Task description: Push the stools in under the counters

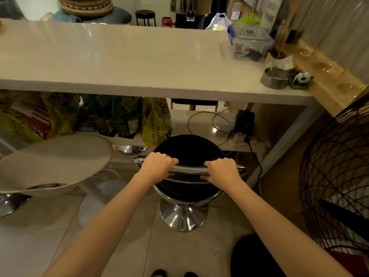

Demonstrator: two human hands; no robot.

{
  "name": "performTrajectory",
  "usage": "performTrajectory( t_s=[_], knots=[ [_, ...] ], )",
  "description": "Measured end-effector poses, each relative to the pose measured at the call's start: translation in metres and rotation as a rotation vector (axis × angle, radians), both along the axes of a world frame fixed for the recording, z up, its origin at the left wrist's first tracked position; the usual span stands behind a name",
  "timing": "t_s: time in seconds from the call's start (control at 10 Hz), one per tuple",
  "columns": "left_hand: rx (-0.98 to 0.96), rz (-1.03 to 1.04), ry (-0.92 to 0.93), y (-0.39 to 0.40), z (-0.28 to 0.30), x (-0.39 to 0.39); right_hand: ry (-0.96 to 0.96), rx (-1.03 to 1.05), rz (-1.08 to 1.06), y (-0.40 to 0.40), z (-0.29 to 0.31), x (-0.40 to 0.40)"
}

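Observation:
A black stool (189, 150) with a chrome backrest bar and a chrome trumpet base (182, 216) stands on the tiled floor in front of the white counter (139, 62). Its seat reaches just under the counter's front edge. My left hand (157, 164) and my right hand (221, 170) both grip the chrome bar at the stool's back, one at each side. To the left, a cream-coloured stool seat (54, 160) stands out from the counter, tilted in view.
Under the counter a low shelf (201, 124) holds coffee bags (155, 120), cables and a black adapter (244, 121). A wire-cage fan (337, 176) stands close at the right. A plastic box (249, 42), metal tin (274, 77) and panda figure (302, 77) sit on the counter's right end.

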State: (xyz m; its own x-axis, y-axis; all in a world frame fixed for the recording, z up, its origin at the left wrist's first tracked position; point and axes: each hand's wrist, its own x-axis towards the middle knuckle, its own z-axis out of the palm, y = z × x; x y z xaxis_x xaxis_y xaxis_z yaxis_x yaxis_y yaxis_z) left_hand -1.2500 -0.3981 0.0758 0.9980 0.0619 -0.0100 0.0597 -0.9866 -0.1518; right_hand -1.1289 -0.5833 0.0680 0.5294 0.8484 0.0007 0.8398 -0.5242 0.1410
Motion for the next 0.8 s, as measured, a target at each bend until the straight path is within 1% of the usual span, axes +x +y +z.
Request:
performTrajectory(
  t_s=[0.3,0.4,0.5,0.6,0.7,0.8],
  knots=[
    [0.001,-0.040,-0.012,0.001,0.003,-0.001,-0.021,-0.034,-0.052,0.001,0.006,-0.006],
    [-0.037,-0.043,-0.018,0.000,0.004,0.000,0.001,-0.057,-0.060,0.001,0.010,-0.007],
    [-0.121,-0.032,0.019,-0.001,0.005,0.004,0.055,-0.098,-0.086,0.001,0.014,-0.003],
    [-0.301,-0.057,0.148,0.002,0.014,0.007,0.125,-0.170,-0.113,-0.001,0.026,-0.003],
    [-0.603,-0.061,0.095,0.012,0.036,0.011,0.245,-0.094,-0.171,-0.002,0.058,-0.007],
    [-0.696,-0.034,-0.156,0.029,0.074,0.017,0.425,0.323,-0.212,0.001,0.116,-0.012]
  ],
)
